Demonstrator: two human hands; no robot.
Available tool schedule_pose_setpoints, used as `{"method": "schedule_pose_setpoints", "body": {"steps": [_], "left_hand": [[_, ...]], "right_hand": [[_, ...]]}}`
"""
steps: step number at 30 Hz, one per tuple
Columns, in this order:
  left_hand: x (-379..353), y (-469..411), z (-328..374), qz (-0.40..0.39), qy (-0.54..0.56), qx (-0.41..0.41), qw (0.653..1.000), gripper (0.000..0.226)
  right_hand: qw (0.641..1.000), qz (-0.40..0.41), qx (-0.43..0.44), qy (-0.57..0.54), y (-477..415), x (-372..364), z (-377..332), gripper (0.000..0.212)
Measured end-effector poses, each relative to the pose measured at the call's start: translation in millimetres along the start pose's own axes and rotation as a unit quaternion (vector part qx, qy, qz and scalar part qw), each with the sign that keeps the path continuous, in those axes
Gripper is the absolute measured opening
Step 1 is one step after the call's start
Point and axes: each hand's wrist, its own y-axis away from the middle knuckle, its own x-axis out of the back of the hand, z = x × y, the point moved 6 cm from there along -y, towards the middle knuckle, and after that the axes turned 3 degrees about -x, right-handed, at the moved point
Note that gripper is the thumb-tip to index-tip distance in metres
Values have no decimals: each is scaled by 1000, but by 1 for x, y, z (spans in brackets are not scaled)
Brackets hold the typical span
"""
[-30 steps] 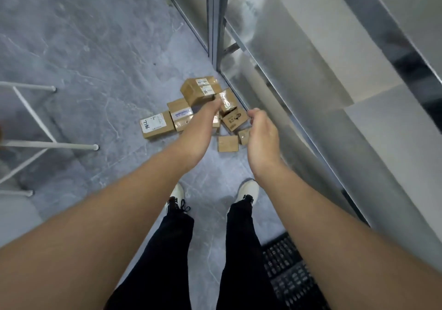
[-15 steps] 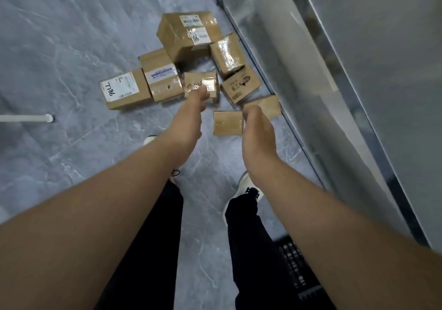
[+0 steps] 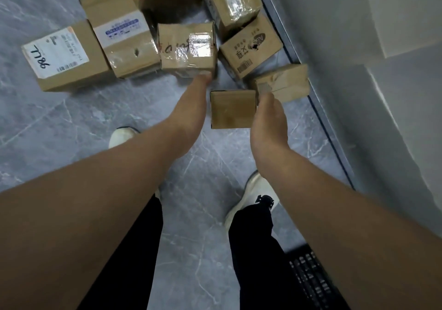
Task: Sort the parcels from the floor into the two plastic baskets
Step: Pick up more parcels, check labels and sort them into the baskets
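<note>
1. The flat parcel (image 3: 233, 108) lies on the floor (image 3: 71, 130) nearest the feet, and the other places are given from it.
2. The left hand (image 3: 191, 104) is stretched out just beside the flat parcel, on the side away from the wall. Its fingers are straight and pressed together, and their tips meet the near lower edge of the taped parcel (image 3: 187, 46), which sits just beyond the flat parcel.
3. The right hand (image 3: 267, 123) is held at the wall side of the flat parcel. Its fingers are hidden behind the back of the hand, so whether they are spread or pinching cannot be told.
4. The step is judged to be a pick-up with nothing gripped yet.
5. Each parcel is best gripped across opposite faces, because glossy tape may slip under the fingertips.
6. The taped parcel is upright with its scrawled top face upward, and its slightly longer axis runs across the view.
7. The flat parcel lies broad face up. It is nearly square, so no long axis can be told.
8. A dark basket (image 3: 308, 276) is seen behind the feet on the wall side, well apart from the flat parcel.
</note>
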Motion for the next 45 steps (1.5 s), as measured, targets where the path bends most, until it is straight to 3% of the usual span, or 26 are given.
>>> {"method": "schedule_pose_setpoints", "body": {"steps": [7,11,16,19,26,30,35,39,45], "left_hand": [[-3,-31,-32,-32,67,52,996,33],[3,-23,-37,-25,69,56,996,43],[17,-5,-32,-24,51,66,996,54],[26,7,-23,-21,28,64,997,59],[41,47,6,-36,-2,20,999,54],[52,76,30,-29,1,-8,1000,55],[63,111,72,-35,26,-44,998,52],[73,144,114,-45,33,-77,995,48],[97,208,186,-55,10,-150,987,44]], "right_hand": [[998,-7,3,-60,-27,-19,26,43],[997,-11,-22,-78,-17,-22,38,33],[996,1,-25,-91,10,-17,42,49],[993,15,-15,-115,26,-11,40,48],[989,9,-18,-149,70,-4,22,63],[986,8,12,-165,97,4,1,45],[985,-4,66,-160,133,19,-37,49],[978,-9,96,-185,170,35,-71,26],[962,0,161,-219,247,46,-133,31]]}}
